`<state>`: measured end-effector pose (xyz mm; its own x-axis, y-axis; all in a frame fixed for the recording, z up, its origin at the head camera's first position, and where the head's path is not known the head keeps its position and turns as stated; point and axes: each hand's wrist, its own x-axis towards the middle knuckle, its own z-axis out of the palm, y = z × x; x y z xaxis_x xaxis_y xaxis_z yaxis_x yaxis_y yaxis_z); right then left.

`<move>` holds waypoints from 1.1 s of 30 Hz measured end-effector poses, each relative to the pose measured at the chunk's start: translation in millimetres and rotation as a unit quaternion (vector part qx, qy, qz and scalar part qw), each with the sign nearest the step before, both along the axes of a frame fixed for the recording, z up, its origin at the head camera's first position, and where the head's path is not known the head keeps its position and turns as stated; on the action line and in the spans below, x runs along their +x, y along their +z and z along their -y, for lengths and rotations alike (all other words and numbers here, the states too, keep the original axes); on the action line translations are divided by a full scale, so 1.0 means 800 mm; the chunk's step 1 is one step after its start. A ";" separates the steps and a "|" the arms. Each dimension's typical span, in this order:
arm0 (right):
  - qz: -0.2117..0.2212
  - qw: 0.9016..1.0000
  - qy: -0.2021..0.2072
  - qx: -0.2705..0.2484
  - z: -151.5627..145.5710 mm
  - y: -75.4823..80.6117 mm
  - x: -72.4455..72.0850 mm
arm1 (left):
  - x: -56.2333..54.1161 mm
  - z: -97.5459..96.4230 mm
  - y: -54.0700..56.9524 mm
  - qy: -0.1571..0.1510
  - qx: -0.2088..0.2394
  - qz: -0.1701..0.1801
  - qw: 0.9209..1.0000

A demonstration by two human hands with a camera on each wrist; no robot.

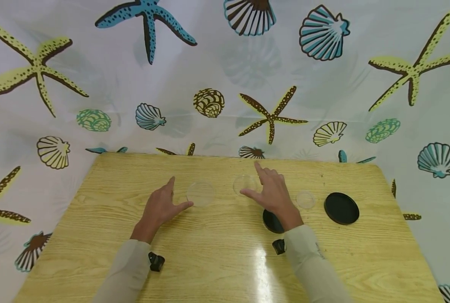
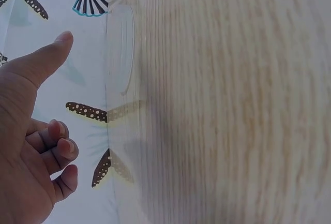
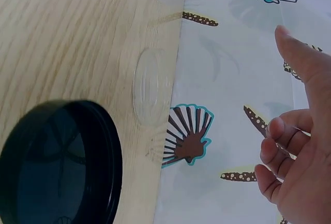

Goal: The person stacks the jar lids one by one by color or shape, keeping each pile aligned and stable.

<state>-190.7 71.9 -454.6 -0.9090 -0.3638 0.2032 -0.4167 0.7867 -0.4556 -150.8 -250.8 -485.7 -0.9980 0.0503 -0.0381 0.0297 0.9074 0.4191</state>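
Note:
My left hand (image 1: 161, 205) hovers on the left side of the table with thumb and fingers spread, holding nothing. By its thumb tip lies a clear, shallow round dish or lid (image 1: 201, 194). A second clear round piece (image 1: 244, 185) lies to the right, its edge overlapped by my right thumb and index finger in the head view. Nothing is in my right hand (image 1: 272, 189) either; its index finger points forward. Below that wrist a black round dish (image 1: 272, 221) is partly hidden by the arm, and the right wrist view shows its raised rim (image 3: 116, 151).
A smaller clear round piece (image 1: 305, 199) and another black round dish (image 1: 341, 208) lie to the right on the wood-grain table (image 1: 217, 261). A white sheet (image 1: 187, 75) printed with shells and starfish hangs behind the table's back edge.

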 end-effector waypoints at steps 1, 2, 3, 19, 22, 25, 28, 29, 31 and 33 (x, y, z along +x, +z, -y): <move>0.005 1.000 0.001 -0.001 0.002 -0.001 0.000 | 0.000 0.000 0.000 0.000 0.000 0.000 1.000; 0.010 1.000 0.001 -0.002 0.004 -0.001 0.000 | -0.001 0.000 -0.001 0.001 -0.001 0.001 1.000; 0.015 1.000 0.002 -0.005 0.007 -0.001 0.000 | -0.001 0.000 -0.001 0.000 -0.001 0.001 1.000; 0.061 0.998 0.009 -0.010 0.040 -0.016 -0.007 | -0.004 0.002 -0.011 -0.009 0.018 0.002 1.000; 0.072 0.997 0.019 -0.013 0.047 -0.016 -0.009 | -0.005 0.002 -0.014 -0.014 0.022 0.004 1.000; 0.087 0.996 0.027 -0.015 0.052 -0.017 -0.010 | -0.006 0.002 -0.015 -0.014 0.023 0.004 1.000; 0.104 0.994 0.032 -0.016 0.057 -0.019 -0.011 | -0.007 0.002 -0.015 -0.011 0.027 0.003 1.000; 0.108 0.994 0.032 -0.014 0.059 -0.019 -0.011 | -0.008 0.002 -0.015 -0.011 0.028 0.003 1.000; 0.116 0.993 0.033 -0.010 0.064 -0.021 -0.012 | -0.008 0.003 -0.015 -0.012 0.028 0.005 1.000; 0.126 0.991 0.039 -0.005 0.068 -0.023 -0.012 | -0.009 0.003 -0.016 -0.013 0.026 0.008 1.000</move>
<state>-200.0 17.4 -473.2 -0.9009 -0.4334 -0.0229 -0.3473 0.7514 -0.5611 -157.9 -253.4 -498.7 -0.9956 0.0782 -0.0509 0.0456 0.8837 0.4658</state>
